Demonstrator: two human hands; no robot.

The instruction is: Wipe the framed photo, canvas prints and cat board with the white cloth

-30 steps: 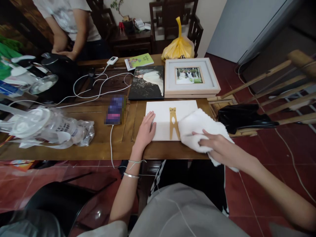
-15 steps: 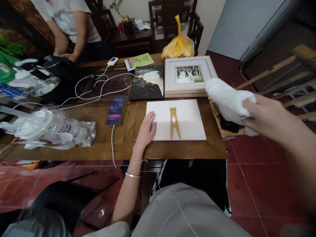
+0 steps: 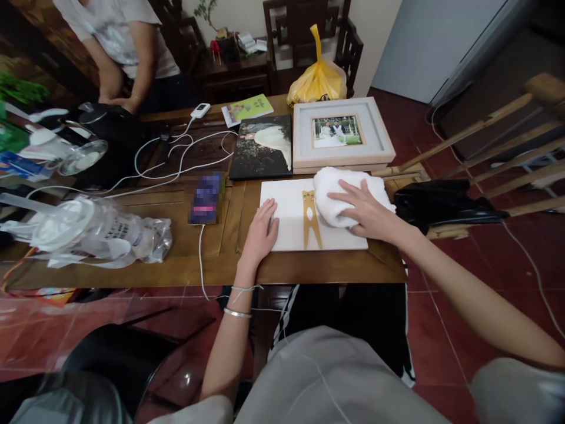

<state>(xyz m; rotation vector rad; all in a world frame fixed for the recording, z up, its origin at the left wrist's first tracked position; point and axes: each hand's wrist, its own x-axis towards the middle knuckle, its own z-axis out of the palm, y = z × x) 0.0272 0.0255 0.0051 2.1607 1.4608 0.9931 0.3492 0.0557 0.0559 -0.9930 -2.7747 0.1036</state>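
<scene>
On the table lies a white rectangular board (image 3: 286,227), with a flat tan piece with a cat-shaped head and two long legs (image 3: 310,219) in its middle. My left hand (image 3: 261,231) rests flat on the board's left edge, fingers stretched out. A bunched white towel (image 3: 324,191) covers the right part of the board, just beside the tan piece. Over the towel, my right hand (image 3: 359,211) grips it from above with its fingers bent and spread across it. The towel hides the board's upper right corner.
Behind the board are a dark photo print (image 3: 262,147), a framed photo (image 3: 344,159) and a yellow bag (image 3: 318,82). A phone (image 3: 205,198) with a cable lies left. Farther left is a plastic-wrapped cup (image 3: 101,229). A person (image 3: 121,41) sits across; a bamboo chair (image 3: 477,129) stands right.
My right hand has swung in from the right and brought the towel down onto the board. A black bag at the right now shows more fully. My left hand has stayed put.
</scene>
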